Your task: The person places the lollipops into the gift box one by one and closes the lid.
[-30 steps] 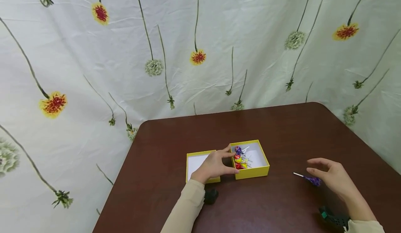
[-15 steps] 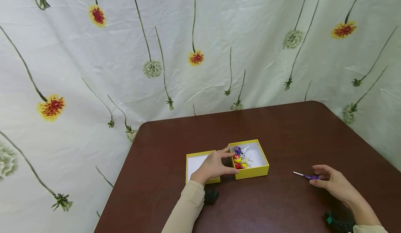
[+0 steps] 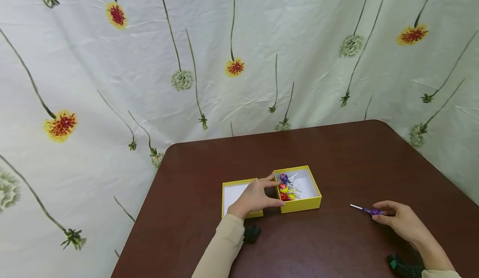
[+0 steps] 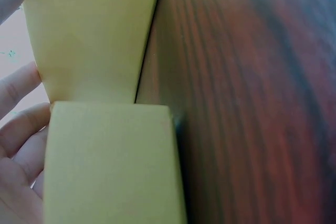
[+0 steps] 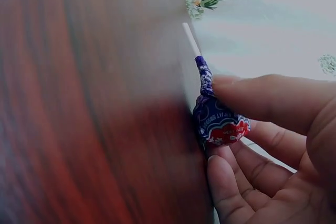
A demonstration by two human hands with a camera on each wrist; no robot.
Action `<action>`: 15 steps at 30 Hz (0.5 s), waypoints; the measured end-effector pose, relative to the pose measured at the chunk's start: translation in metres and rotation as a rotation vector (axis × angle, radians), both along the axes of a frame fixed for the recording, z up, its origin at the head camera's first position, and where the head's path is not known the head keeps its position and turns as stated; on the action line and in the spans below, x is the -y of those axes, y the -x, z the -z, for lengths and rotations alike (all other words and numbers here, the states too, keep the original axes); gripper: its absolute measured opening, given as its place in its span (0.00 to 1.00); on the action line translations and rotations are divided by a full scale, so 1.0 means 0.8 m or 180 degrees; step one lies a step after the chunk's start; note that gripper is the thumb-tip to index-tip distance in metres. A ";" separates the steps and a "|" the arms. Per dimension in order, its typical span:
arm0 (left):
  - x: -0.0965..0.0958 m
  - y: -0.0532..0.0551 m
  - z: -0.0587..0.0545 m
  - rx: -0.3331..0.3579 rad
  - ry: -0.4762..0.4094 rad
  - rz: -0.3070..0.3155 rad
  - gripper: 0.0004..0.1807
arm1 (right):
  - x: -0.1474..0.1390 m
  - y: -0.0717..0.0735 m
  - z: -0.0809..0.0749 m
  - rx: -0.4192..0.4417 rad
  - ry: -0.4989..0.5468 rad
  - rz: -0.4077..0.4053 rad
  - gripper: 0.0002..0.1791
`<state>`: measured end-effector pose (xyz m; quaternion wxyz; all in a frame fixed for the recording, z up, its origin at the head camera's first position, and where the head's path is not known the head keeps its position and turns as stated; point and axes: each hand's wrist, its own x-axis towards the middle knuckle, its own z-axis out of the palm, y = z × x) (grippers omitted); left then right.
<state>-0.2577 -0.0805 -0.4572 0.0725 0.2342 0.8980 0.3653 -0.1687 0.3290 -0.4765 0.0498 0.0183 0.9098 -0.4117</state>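
In the head view a yellow box (image 3: 300,205) with a white inside stands on the brown table. Several wrapped lollipops (image 3: 284,188), purple, red and yellow, lie along its left side. My left hand (image 3: 255,197) spans that side, thumb at the near corner and fingers over the rim, holding the box. To the right, my right hand (image 3: 402,222) pinches a purple lollipop (image 3: 366,210), its white stick pointing left. The right wrist view shows thumb and fingers around the wrapped head (image 5: 223,124), close to the tabletop.
A yellow-edged tray-like lid (image 3: 232,193), white inside, lies left of the box, partly under my left hand and wrist. The dark brown table (image 3: 318,244) reaches a white flowered cloth (image 3: 209,103) hanging behind it.
My right hand has moved down and slightly right onto the purple lollipop, and its fingers have closed around the wrapped head. The left hand and the box have stayed in place.
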 end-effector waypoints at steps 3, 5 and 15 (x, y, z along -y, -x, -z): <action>0.000 0.000 -0.001 0.0004 0.0021 -0.0006 0.39 | 0.001 -0.001 0.000 0.0026 0.0005 0.0033 0.21; 0.000 0.001 -0.001 0.0008 0.0019 -0.0009 0.39 | 0.002 -0.001 0.000 0.0014 -0.0001 0.0043 0.20; 0.000 0.001 0.001 0.0010 0.0008 0.0001 0.39 | 0.003 -0.006 0.000 0.0006 0.0072 0.0090 0.22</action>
